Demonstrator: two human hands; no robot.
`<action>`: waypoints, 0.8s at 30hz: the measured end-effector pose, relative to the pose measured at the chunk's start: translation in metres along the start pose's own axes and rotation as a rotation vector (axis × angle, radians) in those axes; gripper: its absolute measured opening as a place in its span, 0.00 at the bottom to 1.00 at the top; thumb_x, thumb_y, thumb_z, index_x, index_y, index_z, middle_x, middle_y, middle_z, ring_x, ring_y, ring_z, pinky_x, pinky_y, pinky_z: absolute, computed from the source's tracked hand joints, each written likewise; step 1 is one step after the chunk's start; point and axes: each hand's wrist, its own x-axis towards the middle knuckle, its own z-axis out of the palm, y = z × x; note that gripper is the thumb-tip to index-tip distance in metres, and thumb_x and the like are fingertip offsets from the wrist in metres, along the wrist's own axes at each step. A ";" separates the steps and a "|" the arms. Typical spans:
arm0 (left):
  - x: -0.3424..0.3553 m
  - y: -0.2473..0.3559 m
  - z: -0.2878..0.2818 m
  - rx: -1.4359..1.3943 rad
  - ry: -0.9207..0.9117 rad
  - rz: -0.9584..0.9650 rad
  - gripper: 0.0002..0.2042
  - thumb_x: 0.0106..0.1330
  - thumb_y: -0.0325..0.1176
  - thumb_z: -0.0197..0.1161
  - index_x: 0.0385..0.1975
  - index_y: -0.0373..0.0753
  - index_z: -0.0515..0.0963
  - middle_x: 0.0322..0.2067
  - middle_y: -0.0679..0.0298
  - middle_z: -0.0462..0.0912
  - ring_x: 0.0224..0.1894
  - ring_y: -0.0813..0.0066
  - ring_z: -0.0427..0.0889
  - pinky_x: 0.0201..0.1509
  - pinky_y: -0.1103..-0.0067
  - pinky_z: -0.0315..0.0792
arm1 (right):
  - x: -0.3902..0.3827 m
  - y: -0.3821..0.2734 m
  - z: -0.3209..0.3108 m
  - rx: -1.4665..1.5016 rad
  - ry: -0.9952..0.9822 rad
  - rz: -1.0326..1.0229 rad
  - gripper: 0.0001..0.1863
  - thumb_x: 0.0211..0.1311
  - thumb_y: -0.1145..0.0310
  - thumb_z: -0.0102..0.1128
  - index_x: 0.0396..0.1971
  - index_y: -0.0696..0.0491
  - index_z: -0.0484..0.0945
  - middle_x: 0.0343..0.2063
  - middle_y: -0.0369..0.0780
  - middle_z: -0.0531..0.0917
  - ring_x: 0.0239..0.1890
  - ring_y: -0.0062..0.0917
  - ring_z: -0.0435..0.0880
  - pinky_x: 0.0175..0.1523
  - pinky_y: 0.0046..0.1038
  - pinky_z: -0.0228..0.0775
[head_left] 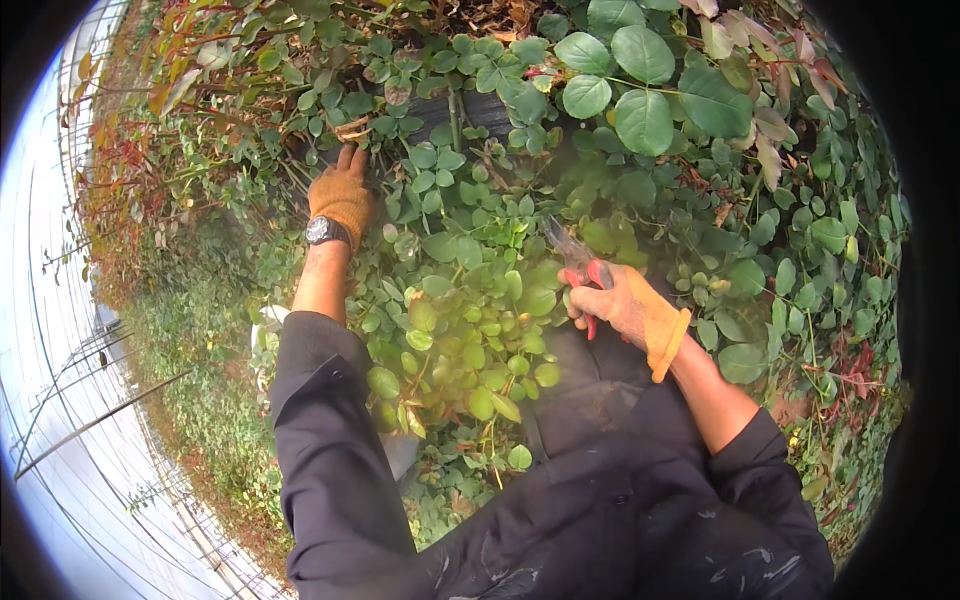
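Note:
My right hand (628, 305), in an orange-cuffed work glove, is closed around a pair of pruning shears (598, 274) with red handles. The metal blades point up and to the left, among green leaves. Farther off on the left, my left hand (342, 198), in an orange knit glove, reaches into the rose bushes (455, 250). Its visible fingers are stretched out toward a dry, brownish leaf (352, 130); foliage hides the fingertips, and I cannot tell whether they touch a stem. A dark watch (326, 230) sits on my left wrist.
Dense leafy stems surround both arms, with large rose leaves (645, 85) at the far right. Pale yellow-green shoots (470, 350) rise between my forearms. Dark sheeting (485, 115) shows through the far foliage. Wires and poles (105, 420) run along the left.

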 end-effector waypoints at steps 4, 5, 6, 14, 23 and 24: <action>0.003 -0.007 0.010 0.089 -0.105 -0.032 0.25 0.68 0.34 0.63 0.67 0.45 0.77 0.50 0.55 0.91 0.49 0.47 0.90 0.51 0.58 0.83 | 0.004 0.000 0.002 -0.072 -0.008 0.100 0.24 0.66 0.65 0.62 0.56 0.66 0.77 0.31 0.37 0.83 0.31 0.20 0.82 0.36 0.26 0.78; 0.001 -0.004 0.009 0.086 -0.164 -0.104 0.16 0.72 0.35 0.58 0.56 0.42 0.84 0.42 0.52 0.92 0.47 0.45 0.90 0.51 0.57 0.82 | 0.006 0.002 0.004 -0.087 -0.006 0.128 0.24 0.66 0.65 0.62 0.56 0.66 0.77 0.31 0.37 0.83 0.31 0.20 0.82 0.36 0.26 0.78; -0.005 -0.001 0.008 0.030 -0.143 -0.098 0.14 0.72 0.35 0.58 0.51 0.41 0.85 0.41 0.51 0.91 0.47 0.43 0.90 0.52 0.56 0.82 | 0.009 0.004 0.007 -0.064 -0.010 0.117 0.25 0.65 0.65 0.63 0.57 0.66 0.77 0.31 0.37 0.83 0.30 0.20 0.82 0.36 0.26 0.77; -0.034 0.020 -0.017 0.032 -0.209 -0.096 0.11 0.71 0.35 0.60 0.43 0.40 0.88 0.41 0.47 0.92 0.49 0.45 0.91 0.53 0.57 0.83 | 0.015 0.025 0.003 -0.104 0.023 0.056 0.26 0.67 0.67 0.64 0.60 0.67 0.77 0.32 0.38 0.83 0.31 0.21 0.83 0.36 0.27 0.77; -0.195 0.070 0.020 -0.450 -0.483 -0.217 0.17 0.74 0.41 0.61 0.58 0.48 0.85 0.45 0.50 0.92 0.54 0.45 0.89 0.58 0.58 0.80 | 0.004 0.031 -0.012 -0.048 0.024 -0.034 0.29 0.67 0.64 0.63 0.62 0.68 0.77 0.32 0.39 0.84 0.33 0.23 0.84 0.41 0.27 0.78; -0.208 0.061 0.012 -0.526 -0.319 -0.334 0.16 0.75 0.43 0.61 0.57 0.47 0.85 0.44 0.50 0.92 0.51 0.47 0.89 0.55 0.59 0.80 | 0.005 0.031 -0.013 -0.084 -0.007 -0.025 0.30 0.68 0.63 0.64 0.64 0.68 0.76 0.33 0.39 0.84 0.34 0.24 0.85 0.42 0.27 0.79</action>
